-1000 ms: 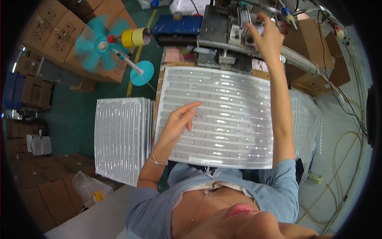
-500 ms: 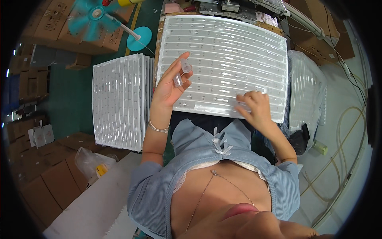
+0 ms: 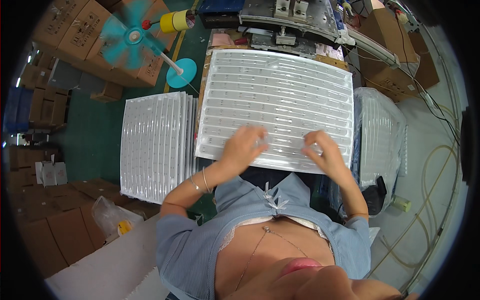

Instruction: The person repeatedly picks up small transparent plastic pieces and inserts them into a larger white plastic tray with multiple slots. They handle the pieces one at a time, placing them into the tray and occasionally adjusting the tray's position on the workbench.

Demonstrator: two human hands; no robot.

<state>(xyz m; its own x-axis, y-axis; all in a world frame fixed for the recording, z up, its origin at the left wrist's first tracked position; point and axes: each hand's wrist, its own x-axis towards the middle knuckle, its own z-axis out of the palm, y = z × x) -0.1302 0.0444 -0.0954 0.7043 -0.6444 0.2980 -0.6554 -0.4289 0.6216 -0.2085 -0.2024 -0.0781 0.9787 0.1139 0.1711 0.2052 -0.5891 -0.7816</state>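
A large white ribbed tray (image 3: 280, 85) lies in front of me, with rows of small clear parts in its grooves. Over the left side of its near part, my left hand (image 3: 243, 149) is closed with bent fingers. At its fingertips shows the edge of a clear plastic tube (image 3: 263, 140), blurred and mostly covered by the hand. My right hand (image 3: 324, 151) hovers over the tray's near right part. Its thumb and fingers curl toward each other around something clear that I cannot make out.
To the left stands a stack of similar white trays (image 3: 152, 145), near a spinning teal fan (image 3: 134, 36). Wrapped trays (image 3: 380, 135) stand at the right. Beyond the tray sits a metal fixture (image 3: 285, 39). Cardboard boxes (image 3: 75, 30) are piled at the far left.
My left hand, raised earlier with clear tubes in its fingers, has come down and right to the tray's near part. My right hand's fingers have curled. The whole view has shifted slightly.
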